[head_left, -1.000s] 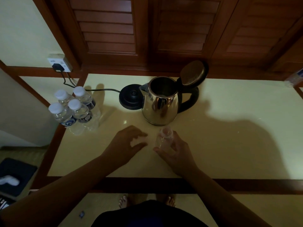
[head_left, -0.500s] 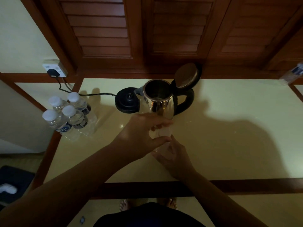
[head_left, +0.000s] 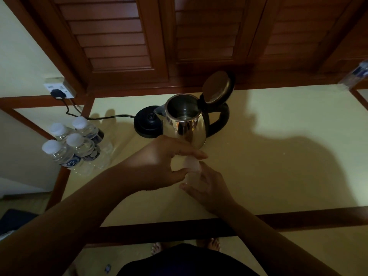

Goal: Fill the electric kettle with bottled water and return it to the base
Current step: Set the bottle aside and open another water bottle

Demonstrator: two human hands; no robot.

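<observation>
Left hand: the left hand (head_left: pixel 159 162) sits at the middle of the view, fingers and thumb curled over the top of a small clear plastic water bottle (head_left: pixel 192 166), pinching its upper end.
Right hand: the right hand (head_left: pixel 207 188), at 5 o'clock from the left hand, wraps its fingers round the lower body of the same bottle and holds it just above the surface.
Bottle: mostly hidden between the two hands; only a pale blurred part shows, and whether its cap is on cannot be told.
Kettle: a shiny stainless-steel electric kettle (head_left: pixel 185 124) with a black handle stands on the surface at 12 o'clock from the hands, near them, its round hinged lid (head_left: pixel 217 87) tipped up and back so the mouth is open.
Base: a round black power base (head_left: pixel 147 124) lies on the surface at 9 o'clock from the kettle, just beside it; the kettle stands off it.
Cord: a black cord (head_left: pixel 111 117) runs from the base toward 10 o'clock to a black plug in a white wall socket (head_left: pixel 59 89).
Spare bottles: four clear water bottles with white caps (head_left: pixel 73 142) stand clustered at 9 o'clock on the surface edge, well apart from the hands.
Surface: a cream surface (head_left: pixel 278 156) with dark wooden trim, dimly lit.
Behind: brown wooden louvred shutters (head_left: pixel 111 36) at 12 o'clock.
Below: bare toes (head_left: pixel 157 248) show on the floor at 6 o'clock.
</observation>
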